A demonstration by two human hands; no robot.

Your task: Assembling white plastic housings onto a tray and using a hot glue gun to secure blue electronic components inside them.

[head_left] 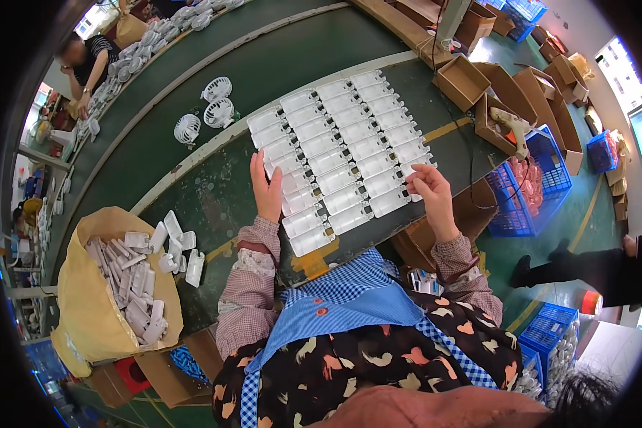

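Rows of white plastic housings (333, 149), laid edge to edge in several columns, cover the middle of the dark worktable (200, 182). My left hand (267, 191) rests along the left side of this array, its fingers stretched out and apart, with nothing held. At the right edge, my right hand (435, 198) has its thumb and fingers drawn together over the end of a housing. What sits between those fingertips is too small to make out. Loose white housings (182, 246) lie on the table to the left, beside an open yellow sack (75, 278) filled with similar pieces.
Three white fan heads (218, 113) sit on the green conveyor (150, 100) beyond the table. A glue gun (512, 128) rests on cardboard boxes (464, 80) at right, its black cord crossing the tabletop. Below is a blue crate (513, 227). A person (96, 60) sits far left.
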